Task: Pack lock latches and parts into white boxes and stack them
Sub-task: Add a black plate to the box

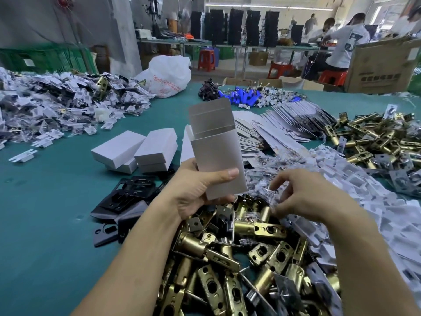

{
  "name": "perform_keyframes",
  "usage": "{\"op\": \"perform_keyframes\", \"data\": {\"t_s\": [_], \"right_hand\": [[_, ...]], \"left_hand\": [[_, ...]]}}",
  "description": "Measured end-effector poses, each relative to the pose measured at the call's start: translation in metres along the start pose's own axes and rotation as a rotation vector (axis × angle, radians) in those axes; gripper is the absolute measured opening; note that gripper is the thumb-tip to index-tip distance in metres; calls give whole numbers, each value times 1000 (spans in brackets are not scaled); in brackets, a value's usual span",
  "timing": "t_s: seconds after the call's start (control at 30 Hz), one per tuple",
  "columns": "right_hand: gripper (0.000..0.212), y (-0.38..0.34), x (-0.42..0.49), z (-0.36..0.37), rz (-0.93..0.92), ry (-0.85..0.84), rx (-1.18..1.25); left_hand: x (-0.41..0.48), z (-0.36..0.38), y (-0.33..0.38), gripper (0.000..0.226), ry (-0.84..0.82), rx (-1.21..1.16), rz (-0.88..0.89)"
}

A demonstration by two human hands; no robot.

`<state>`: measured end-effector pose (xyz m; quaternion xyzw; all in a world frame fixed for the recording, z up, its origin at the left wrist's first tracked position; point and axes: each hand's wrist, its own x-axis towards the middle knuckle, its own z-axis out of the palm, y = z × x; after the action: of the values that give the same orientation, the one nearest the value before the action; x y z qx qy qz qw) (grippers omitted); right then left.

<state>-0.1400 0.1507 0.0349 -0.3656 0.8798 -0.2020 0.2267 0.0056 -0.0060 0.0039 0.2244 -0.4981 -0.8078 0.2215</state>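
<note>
Lying far to the left of the open white box [218, 160], a broad heap of bagged parts [57, 103] covers the green table [45, 201]. Just left of the box, a few closed white boxes [136, 149] sit stacked loosely, some tilted on others. Below and left of the box, black plates [129, 197] lie overlapping in a small pile.

The left hand [200, 190] grips the box round its lower end, thumb laid across the front face and fingers wrapped behind. The box is held upright above the table, a tall, plain, matt white carton with sharp folded edges. Its top is open, with the creased lid flap standing straight up and a side flap sticking out at the left.

Directly under the box, brass latches [239, 258] lie in a tangled heap, with round barrels and drilled flat plates. Right of the box, the right hand [307, 197] curls its fingers and thumb to pinch a small clear bag [271, 195] among crinkled packets. Behind and right of the box, flat box blanks [284, 124] fan out in rows. Farther right, white plastic inserts [364, 197] spread in a drift, and a second latch pile [369, 137] lies beyond them.
</note>
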Motion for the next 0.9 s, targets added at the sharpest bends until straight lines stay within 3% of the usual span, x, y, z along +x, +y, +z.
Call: {"op": "perform_keyframes", "data": {"t_s": [0.1, 0.27, 0.37, 0.47, 0.53, 0.63, 0.73, 0.8, 0.9], "right_hand": [[30, -1, 1, 1, 1, 64, 2], [44, -6, -3, 4, 54, -59, -71], [27, -6, 0, 4, 42, 49, -49], [25, -2, -1, -2, 5, 213, 15], [27, -4, -4, -7, -89, 349, 138], [30, -16, -12, -14, -355, 559, 420], [24, -31, -21, -16, -646, 588, 756], [20, -38, -24, -14, -752, 586, 837], [25, -46, -22, -7, -848, 630, 770]], "left_hand": [[2, 0, -1, 60, 11, 22, 25], [3, 0, -4, 54, 19, 75, 70], [4, -2, -4, 54, -2, 84, 78], [5, -3, -6, 35, -54, 146, 96], [5, -4, -7, 30, -91, 189, 102], [5, -3, -9, 45, -107, 254, 100], [5, -2, -9, 56, -96, 263, 111], [4, 0, -9, 54, -98, 273, 125], [3, 3, -9, 51, -105, 317, 169]]}}
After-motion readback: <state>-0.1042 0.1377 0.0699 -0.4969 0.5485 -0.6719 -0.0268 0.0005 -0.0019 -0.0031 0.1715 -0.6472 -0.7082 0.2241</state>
